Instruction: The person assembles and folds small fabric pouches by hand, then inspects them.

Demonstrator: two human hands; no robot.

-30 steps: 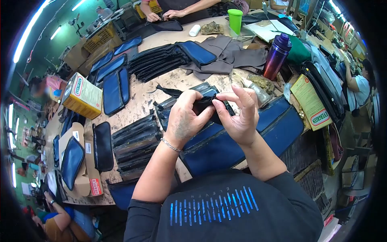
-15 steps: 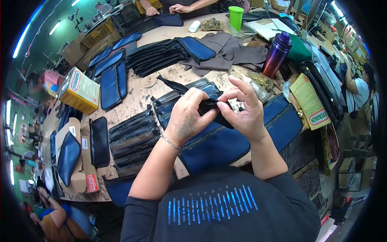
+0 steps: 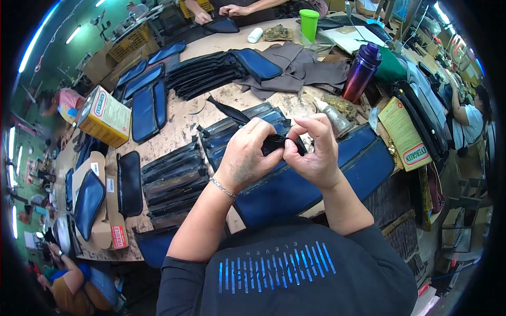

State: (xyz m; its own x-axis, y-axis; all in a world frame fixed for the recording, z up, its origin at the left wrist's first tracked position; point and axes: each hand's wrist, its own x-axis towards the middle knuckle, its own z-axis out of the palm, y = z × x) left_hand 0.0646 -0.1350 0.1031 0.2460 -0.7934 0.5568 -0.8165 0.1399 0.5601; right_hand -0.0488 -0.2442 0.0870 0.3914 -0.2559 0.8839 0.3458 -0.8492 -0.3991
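Note:
A narrow black strip of thin, flexible material (image 3: 227, 109) is stretched between my hands above the table, its loose end trailing up and left. My left hand (image 3: 246, 151) is closed around it, thumb and fingers pinching a gathered part. Against that same part, my right hand (image 3: 314, 152) presses its thumb and index finger together, the other fingers curled. Dark blue pouch-like pieces (image 3: 279, 196) with black edges lie under my hands. Overlapping dark strip-like pieces (image 3: 174, 179) lie to the left. Just beyond my right hand rests a small bottle with a pointed tip (image 3: 337, 120).
A purple-red drinking bottle (image 3: 362, 72) and green cup (image 3: 308, 25) stand farther back. Yellow Evergreen tins stand left (image 3: 105, 117) and right (image 3: 407, 134). A black stack (image 3: 203, 73) lies near grey material scraps (image 3: 295, 66). Opposite, a co-worker's hands (image 3: 219, 15) hold a dark pouch.
My right hand's fingers have curled inward and the hand has shifted slightly left, exposing more of the pointed-tip bottle. A person at the far left has leaned closer to the table.

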